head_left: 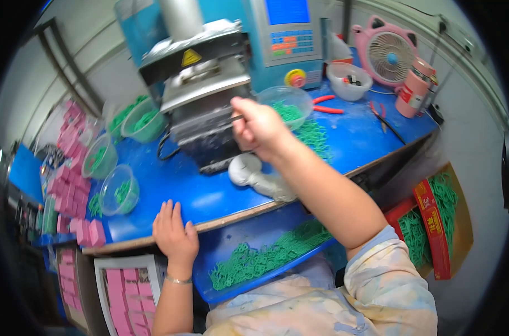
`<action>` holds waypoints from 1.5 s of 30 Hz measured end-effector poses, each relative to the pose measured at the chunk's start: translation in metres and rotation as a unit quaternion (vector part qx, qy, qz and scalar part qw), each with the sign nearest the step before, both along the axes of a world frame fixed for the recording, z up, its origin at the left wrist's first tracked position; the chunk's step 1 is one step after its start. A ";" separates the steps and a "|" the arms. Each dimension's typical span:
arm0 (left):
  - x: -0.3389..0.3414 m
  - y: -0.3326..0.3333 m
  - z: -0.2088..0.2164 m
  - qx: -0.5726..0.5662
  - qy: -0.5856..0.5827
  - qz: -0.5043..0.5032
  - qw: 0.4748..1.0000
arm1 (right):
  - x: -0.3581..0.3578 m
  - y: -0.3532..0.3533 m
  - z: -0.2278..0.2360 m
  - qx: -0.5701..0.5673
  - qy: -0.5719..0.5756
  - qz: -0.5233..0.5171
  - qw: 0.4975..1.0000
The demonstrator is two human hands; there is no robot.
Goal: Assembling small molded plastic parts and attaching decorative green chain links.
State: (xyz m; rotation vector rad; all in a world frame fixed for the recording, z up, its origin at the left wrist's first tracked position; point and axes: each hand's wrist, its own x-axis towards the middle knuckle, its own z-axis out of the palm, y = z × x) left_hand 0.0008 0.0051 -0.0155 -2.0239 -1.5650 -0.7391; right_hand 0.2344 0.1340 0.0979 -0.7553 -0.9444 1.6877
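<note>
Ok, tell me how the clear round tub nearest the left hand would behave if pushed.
The clear tub looks thin-walled and only partly filled, so it's probably light. Its wide, low shape suggests it would slide rather than tip on the shiny blue tabletop. The green pieces look loose, so a sharp shove could shift them.

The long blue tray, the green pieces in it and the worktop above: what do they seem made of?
Tray: probably moulded plastic, smooth with a slight sheen and even blue. Green pieces: likely plastic or rubber, one uniform colour; too small to tell. Worktop: glossy blue surface, reflecting light; its raw brown edge suggests wood or board.
</note>
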 end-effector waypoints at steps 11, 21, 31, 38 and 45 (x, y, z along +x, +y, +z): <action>-0.068 -0.106 -0.021 -0.097 -0.060 -0.061 0.992 | 0.027 0.002 -0.002 0.043 0.023 0.134 0.990; -0.229 -0.234 -0.043 -0.367 -0.129 0.532 0.752 | 0.034 0.012 -0.011 0.052 0.042 0.143 0.988; -0.209 -0.152 -0.071 -0.400 -0.276 0.469 0.738 | 0.016 -0.005 -0.004 0.004 0.023 0.041 0.999; -0.206 -0.134 -0.082 -0.362 -0.264 0.527 0.722 | -0.019 -0.090 -0.033 0.510 -0.490 0.023 0.706; -0.158 -0.133 -0.042 0.012 -0.297 0.287 0.911 | -0.017 -0.106 -0.054 0.531 -0.471 0.048 0.703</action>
